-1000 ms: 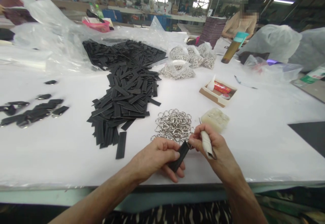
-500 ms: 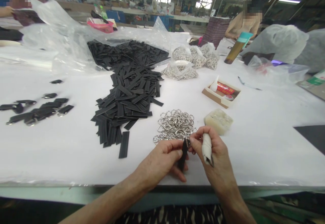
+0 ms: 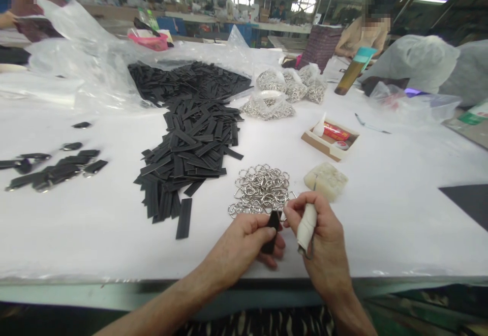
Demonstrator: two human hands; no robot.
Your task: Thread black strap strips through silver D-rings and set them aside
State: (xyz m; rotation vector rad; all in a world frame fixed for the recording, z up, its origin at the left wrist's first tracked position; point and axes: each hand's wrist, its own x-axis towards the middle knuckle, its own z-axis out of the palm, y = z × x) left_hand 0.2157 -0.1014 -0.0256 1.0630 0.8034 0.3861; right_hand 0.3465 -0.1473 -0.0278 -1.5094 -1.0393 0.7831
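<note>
My left hand (image 3: 247,239) pinches a short black strap (image 3: 271,232) between thumb and fingers, tilted just above the table. Close to its upper end are the thumb and fingertips of my right hand (image 3: 324,239); a bit of metal shows there, too small to make out. Tucked in the right hand is a thin tool with a cloth-wrapped handle (image 3: 307,228), its slim point up and a wire loop at its lower end. Right behind both hands lies a pile of silver D-rings (image 3: 263,188). A pale, waxy-looking block (image 3: 326,181) sits beyond the right hand.
A big heap of black straps (image 3: 190,143) spreads left of the rings. Farther left lie several straps fitted with metal (image 3: 61,168). Bags of rings (image 3: 269,106), a small box (image 3: 331,140), a bottle (image 3: 354,71) and a pen (image 3: 371,124) stand or lie behind. A co-worker (image 3: 362,36) sits across.
The strap has turned so its flat face shows more. The wrapped handle has tilted in my right hand, its lower end swinging left. The view has shifted slightly.
</note>
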